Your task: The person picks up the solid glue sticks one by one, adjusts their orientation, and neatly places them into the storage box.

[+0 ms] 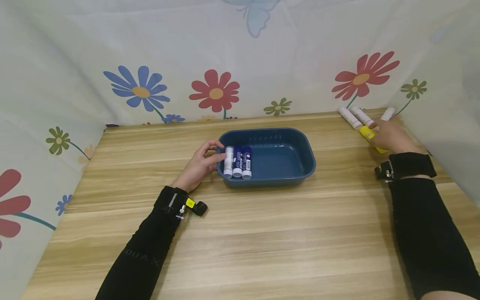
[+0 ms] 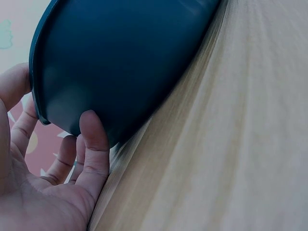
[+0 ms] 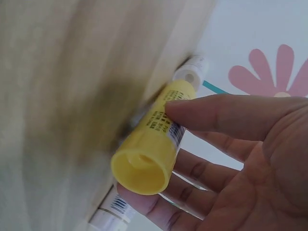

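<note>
Bare desk [image 1: 277,237] lies nearest the person. Beyond it the left hand [image 1: 198,168] holds the left end of a blue tray [image 1: 275,182], thumb over the rim. Inside, against that end, a white glue stick [image 1: 228,161] and two dark blue ones, first [image 1: 238,159] and second [image 1: 246,160], lie side by side, pointing away from the person; the tray's bare floor is on their right.

Farther back and well to the right, the right hand [image 1: 393,136] has its grip narrowed on a yellow glue stick [image 3: 153,134], thumb on one side and fingers on the other. The tray lies to the left of this grip and a little nearer the person. The yellow stick's long axis slants from far left to near right, crosswise to the three in the tray. Whether it touches the desk cannot be told. Three white sticks [image 1: 349,118] lie farthest, by the cloth wall [image 1: 296,75].
</note>
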`<state>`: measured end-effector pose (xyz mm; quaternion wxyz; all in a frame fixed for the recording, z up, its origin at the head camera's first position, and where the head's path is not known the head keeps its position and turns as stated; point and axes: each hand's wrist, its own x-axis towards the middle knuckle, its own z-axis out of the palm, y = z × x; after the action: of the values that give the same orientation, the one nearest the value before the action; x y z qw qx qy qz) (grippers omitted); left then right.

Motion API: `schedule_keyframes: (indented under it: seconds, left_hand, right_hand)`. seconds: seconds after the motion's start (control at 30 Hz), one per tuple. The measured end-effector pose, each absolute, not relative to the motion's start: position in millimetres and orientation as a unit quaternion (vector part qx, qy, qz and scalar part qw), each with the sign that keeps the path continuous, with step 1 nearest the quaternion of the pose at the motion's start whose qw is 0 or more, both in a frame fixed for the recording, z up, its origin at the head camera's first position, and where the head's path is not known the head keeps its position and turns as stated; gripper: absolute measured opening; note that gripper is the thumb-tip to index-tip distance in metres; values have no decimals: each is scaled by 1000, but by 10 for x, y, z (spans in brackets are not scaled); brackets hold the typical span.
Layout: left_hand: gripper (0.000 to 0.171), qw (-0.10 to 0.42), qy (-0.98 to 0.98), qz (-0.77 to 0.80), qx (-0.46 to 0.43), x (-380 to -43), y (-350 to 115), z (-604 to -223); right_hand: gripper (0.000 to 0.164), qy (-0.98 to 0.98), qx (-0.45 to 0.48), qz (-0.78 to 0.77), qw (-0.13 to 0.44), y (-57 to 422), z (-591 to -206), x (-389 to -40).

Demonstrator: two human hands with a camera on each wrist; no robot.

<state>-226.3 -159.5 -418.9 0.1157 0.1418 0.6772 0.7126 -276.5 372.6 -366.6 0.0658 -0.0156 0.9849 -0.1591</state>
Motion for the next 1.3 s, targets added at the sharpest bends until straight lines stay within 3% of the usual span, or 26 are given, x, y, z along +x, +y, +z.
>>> schedule_keyframes:
  seconds: [0.3,0.8,1.3]
  left_hand:
    - [39,113,680,710,143,-2275,-1584,-4187]
    - [39,113,681,711,138,-2286,-1594,-4184]
    - [40,114,683,708,137,-2270,-1597,-4193]
  right_hand:
    - [48,985,-26,-163,48,3703,-3601,-2779]
    - [59,943,-55,-320,77,3462,-3361,-2691]
    - [59,928,-63,-360,78,3283,-3222,-2594]
